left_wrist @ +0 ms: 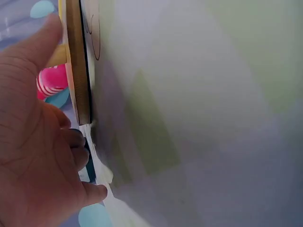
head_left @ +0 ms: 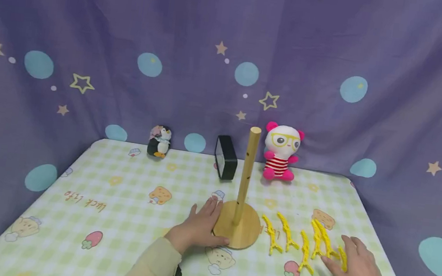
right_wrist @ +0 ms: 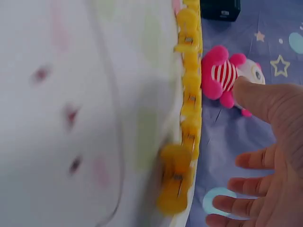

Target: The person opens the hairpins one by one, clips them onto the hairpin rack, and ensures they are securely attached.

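A wooden stand has a round base point(head_left: 249, 237) and an upright post point(head_left: 246, 173) with small dark holes along it. My left hand point(head_left: 198, 227) rests at the left side of the base, its thumb by the front rim and its fingers stretched forward. In the left wrist view, the thumb lies against the base point(left_wrist: 78, 61). Several yellow branch-shaped pieces point(head_left: 287, 231) lie to the right of the base. Over the rightmost yellow piece point(head_left: 343, 258) hovers my right hand point(head_left: 360, 270), fingers spread. The right wrist view shows the row of yellow pieces point(right_wrist: 191, 97) beside its extended thumb, with nothing grasped.
At the back of the table stand a penguin toy point(head_left: 160, 141), a black box-like device point(head_left: 227, 158) and a pink-and-white panda plush point(head_left: 282, 152). A checked cloth point(head_left: 120, 217) covers the table. Purple curtains point(head_left: 203, 16) hang behind and on both sides.
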Motion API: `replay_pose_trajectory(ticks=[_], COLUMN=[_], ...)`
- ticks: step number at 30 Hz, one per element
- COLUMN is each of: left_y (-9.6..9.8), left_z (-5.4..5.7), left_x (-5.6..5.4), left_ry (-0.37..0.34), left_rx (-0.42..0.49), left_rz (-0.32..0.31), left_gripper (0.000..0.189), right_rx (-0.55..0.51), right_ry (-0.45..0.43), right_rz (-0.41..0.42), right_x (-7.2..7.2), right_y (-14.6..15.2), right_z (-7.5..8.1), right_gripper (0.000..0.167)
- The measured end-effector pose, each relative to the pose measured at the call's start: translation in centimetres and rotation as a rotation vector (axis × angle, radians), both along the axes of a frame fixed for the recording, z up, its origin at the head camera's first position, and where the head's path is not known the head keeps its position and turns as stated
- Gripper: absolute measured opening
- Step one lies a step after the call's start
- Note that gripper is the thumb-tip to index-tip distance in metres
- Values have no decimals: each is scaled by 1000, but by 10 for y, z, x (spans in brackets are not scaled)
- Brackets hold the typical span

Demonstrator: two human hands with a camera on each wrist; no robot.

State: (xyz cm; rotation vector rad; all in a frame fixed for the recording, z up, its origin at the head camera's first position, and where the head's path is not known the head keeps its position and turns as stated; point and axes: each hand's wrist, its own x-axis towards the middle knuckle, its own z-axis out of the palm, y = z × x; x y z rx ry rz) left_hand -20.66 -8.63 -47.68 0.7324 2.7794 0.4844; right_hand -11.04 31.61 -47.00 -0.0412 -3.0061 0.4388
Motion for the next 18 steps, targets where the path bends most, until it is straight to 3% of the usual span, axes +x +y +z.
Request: replay_pose_trajectory(ticks=[4, 12, 18], left_y=[2, 0, 4], left_z=[-4, -3, -4], left_x=[-4, -2, -3], left_ry=[-19, -27, -35], left_rx=[-21, 5, -9], left_rz=[-6, 12, 16], left_gripper=[106, 108, 108], right_rx=[-16, -26, -70], right_ry=[-126, -358, -473], right_rz=[-85, -169, -165], right_x=[5, 8, 19], right_y=[13, 28, 30], right_z=[-2, -8, -9], right_gripper=[101, 115, 97])
